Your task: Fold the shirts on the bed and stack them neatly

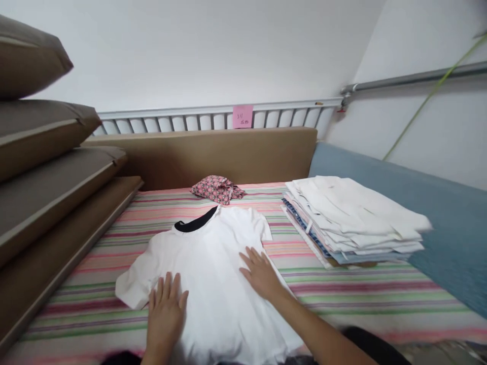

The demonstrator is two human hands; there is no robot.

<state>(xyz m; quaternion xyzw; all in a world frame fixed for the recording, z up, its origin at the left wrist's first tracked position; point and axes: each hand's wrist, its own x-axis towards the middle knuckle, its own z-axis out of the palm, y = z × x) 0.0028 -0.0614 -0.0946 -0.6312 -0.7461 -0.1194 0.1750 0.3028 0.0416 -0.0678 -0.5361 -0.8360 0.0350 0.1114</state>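
Observation:
A white T-shirt (213,274) with a black inner neckline lies spread on a striped sheet (125,243), its collar pointing away from me. My left hand (165,309) rests flat on its left side, below the left sleeve, fingers extended. On the right side of the chest lies my right hand (261,271), palm down with fingers spread. Neither hand grips the cloth. The shirt's lower hem runs to the bottom edge of the view and shows only in part.
A stack of folded clothes (353,213), white on top, sits to the right. A crumpled pink patterned cloth (216,189) lies beyond the collar. Thick brown cushions (53,187) are piled at left. Behind stand a brown panel (220,154) and a radiator (175,123) with a pink note (242,116).

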